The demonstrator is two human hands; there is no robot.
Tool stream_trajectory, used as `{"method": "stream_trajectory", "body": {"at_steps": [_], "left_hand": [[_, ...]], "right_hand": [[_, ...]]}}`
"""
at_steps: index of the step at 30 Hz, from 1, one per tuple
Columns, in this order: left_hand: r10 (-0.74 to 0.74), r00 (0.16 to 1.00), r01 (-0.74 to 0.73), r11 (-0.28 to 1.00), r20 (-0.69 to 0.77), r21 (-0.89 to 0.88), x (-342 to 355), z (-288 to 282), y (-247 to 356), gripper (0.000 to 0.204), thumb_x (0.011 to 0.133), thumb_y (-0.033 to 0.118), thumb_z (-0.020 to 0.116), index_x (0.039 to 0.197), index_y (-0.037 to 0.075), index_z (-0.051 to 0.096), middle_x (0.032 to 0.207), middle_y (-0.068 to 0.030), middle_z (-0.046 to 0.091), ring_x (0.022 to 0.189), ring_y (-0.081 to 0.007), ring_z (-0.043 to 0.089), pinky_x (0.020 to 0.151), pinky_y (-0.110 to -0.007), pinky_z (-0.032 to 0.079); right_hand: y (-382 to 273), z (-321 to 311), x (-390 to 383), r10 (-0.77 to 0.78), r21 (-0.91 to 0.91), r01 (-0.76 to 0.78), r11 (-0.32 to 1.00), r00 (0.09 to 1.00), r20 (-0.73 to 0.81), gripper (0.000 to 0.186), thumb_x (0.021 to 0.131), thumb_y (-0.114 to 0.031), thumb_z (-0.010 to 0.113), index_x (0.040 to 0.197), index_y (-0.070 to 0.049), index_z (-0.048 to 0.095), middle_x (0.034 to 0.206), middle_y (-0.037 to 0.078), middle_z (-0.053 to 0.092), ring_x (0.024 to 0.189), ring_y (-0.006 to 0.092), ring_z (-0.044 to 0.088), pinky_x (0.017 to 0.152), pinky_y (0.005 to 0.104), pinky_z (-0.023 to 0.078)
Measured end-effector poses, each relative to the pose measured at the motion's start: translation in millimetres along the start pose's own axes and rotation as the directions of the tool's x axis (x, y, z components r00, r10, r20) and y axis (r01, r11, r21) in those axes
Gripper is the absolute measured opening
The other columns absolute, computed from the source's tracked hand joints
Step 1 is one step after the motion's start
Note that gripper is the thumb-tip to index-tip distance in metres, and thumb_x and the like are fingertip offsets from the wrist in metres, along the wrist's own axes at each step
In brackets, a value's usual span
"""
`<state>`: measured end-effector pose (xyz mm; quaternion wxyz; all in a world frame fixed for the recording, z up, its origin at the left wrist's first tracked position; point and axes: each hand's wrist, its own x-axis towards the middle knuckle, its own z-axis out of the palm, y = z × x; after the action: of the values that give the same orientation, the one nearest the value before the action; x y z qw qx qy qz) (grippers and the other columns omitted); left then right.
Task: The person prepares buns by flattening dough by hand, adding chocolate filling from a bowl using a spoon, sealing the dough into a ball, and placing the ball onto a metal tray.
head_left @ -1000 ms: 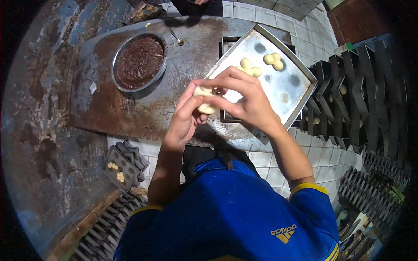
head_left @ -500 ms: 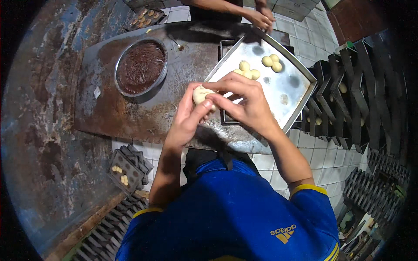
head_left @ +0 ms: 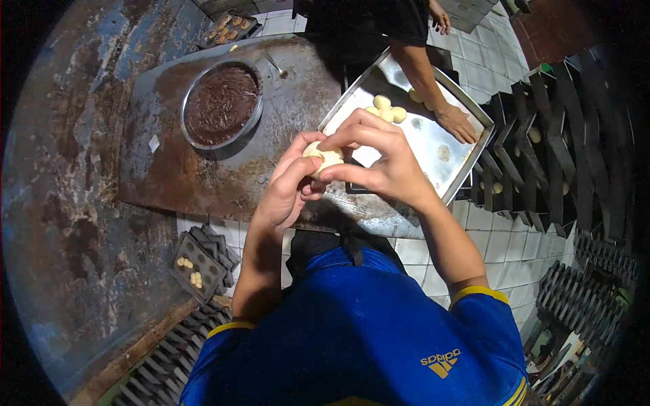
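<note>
A pale lump of dough [head_left: 323, 157] is held between both my hands over the metal table [head_left: 162, 176]. My left hand [head_left: 288, 183] cups it from the left, thumb pressed on its front. My right hand [head_left: 379, 162] grips it from the right with curved fingers and thumb. Just beyond them, a light metal tray [head_left: 433, 176] holds clusters of round dough balls [head_left: 384, 108]. A steel bowl of dark brown paste [head_left: 220, 101] sits to the left, with a spoon [head_left: 275, 65] above its right side.
A person's arm [head_left: 423, 78] reaches from the far side into the tray. Black metal pans [head_left: 535, 162] are stacked at the right. Dark molds [head_left: 203, 264] with dough lie low at the left; a tray of small items [head_left: 230, 27] is beyond the table.
The other person has reached down into the tray, hand now at its right side. My fingers have shifted around the dough, which has turned and changed shape slightly.
</note>
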<state>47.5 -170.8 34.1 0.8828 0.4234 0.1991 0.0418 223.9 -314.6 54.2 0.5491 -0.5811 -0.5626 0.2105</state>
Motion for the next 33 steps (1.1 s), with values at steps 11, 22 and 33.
{"method": "stream_trajectory", "body": {"at_steps": [11, 22, 33], "left_hand": [[0.483, 0.873, -0.319, 0.673, -0.07, 0.667, 8.6, 41.0, 40.4, 0.05, 0.085, 0.012, 0.081, 0.123, 0.002, 0.051, 0.097, -0.0083, 0.067, 0.099, -0.0161, 0.066, 0.096, -0.033, 0.053], [0.595, 0.778, -0.628, 0.735, 0.203, 0.254, 35.6, 119.3, 5.9, 0.043, 0.082, 0.006, 0.069, 0.119, 0.003, 0.05, 0.083, -0.0043, 0.063, 0.104, -0.0256, 0.072, 0.116, -0.05, 0.044], [0.722, 0.654, -0.656, 0.391, 0.227, 0.646, 40.4, 100.7, 4.1, 0.053, 0.084, 0.001, 0.077, 0.125, 0.001, 0.044, 0.117, -0.0066, 0.047, 0.095, -0.0135, 0.056, 0.088, -0.035, 0.05]], "right_hand": [[2.1, 33.4, -25.6, 0.419, 0.936, -0.325, 0.136, 0.875, 0.242, 0.038, 0.101, -0.013, 0.073, 0.134, -0.004, 0.058, 0.12, 0.014, 0.07, 0.1, 0.024, 0.076, 0.056, 0.0259, 0.066], [-11.5, 37.0, -38.7, 0.286, 0.586, 0.223, 0.779, 0.706, -0.648, 0.03, 0.097, -0.012, 0.075, 0.12, 0.007, 0.072, 0.114, 0.006, 0.071, 0.105, 0.0161, 0.067, 0.106, 0.0319, 0.048], [-17.3, -27.1, -63.6, 0.1, 0.353, -0.093, 0.931, 0.995, -0.003, 0.021, 0.09, -0.012, 0.081, 0.103, 0.003, 0.076, 0.094, 0.016, 0.075, 0.084, 0.0297, 0.074, 0.08, 0.0346, 0.058]]}}
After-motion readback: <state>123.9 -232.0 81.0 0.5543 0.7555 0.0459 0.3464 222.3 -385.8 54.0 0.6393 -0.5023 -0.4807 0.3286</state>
